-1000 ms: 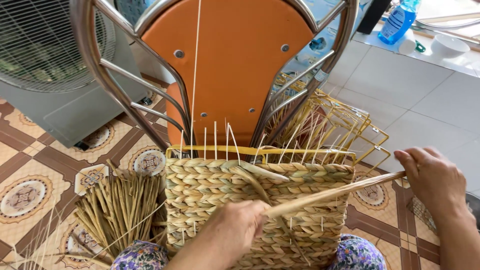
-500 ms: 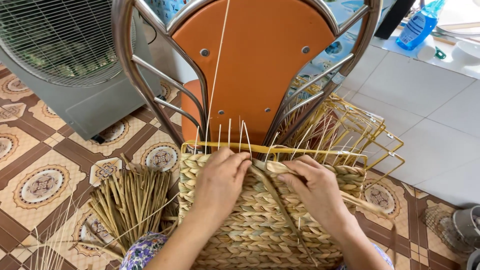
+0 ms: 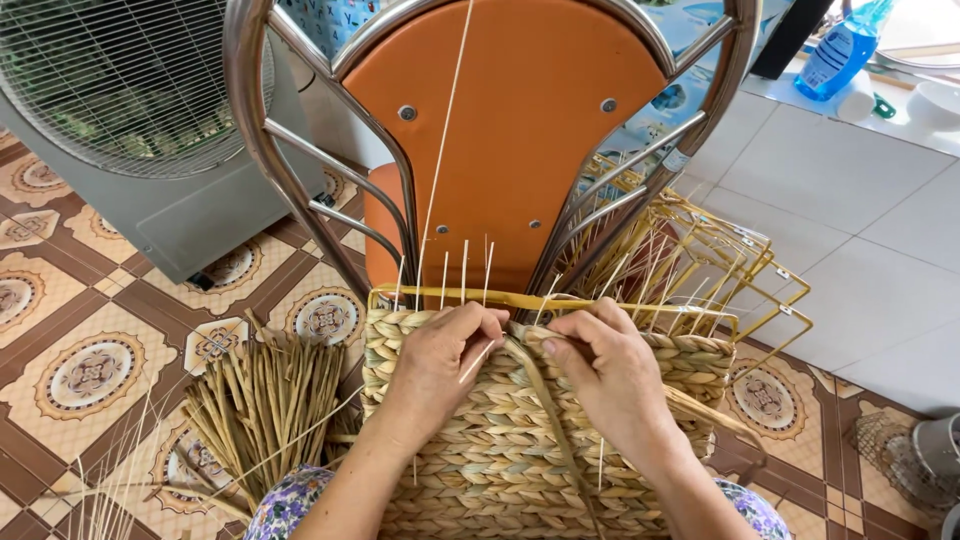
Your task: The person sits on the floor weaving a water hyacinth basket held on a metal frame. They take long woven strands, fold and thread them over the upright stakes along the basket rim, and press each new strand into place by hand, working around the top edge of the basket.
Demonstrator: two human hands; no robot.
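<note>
A half-woven basket panel (image 3: 520, 440) of braided pale straw lies on the person's lap, its top edge pushed against a yellow wire frame (image 3: 470, 299) that leans on the orange chair back (image 3: 520, 130). Judging by how it lies, most of the weaving looks done: row upon row of plait fills the panel from the lap up to the frame's top bar, and only a narrow strip under that bar appears open, with thin upright stakes (image 3: 463, 262) poking above it, untrimmed. The left hand (image 3: 440, 360) presses its fingertips on the top row and pinches a thin pale strand, while the right hand (image 3: 605, 365) is curled over the loose straw strand (image 3: 535, 385) that runs down the middle of the panel, gripping it near the rim. To the left on the patterned tile floor (image 3: 90, 330) lies a bundle of dry reeds (image 3: 265, 395), so material remains at hand. More bare wire frames (image 3: 720, 265) are stacked behind on the right, none of them woven. A grey fan (image 3: 130, 110) stands at the upper left.
</note>
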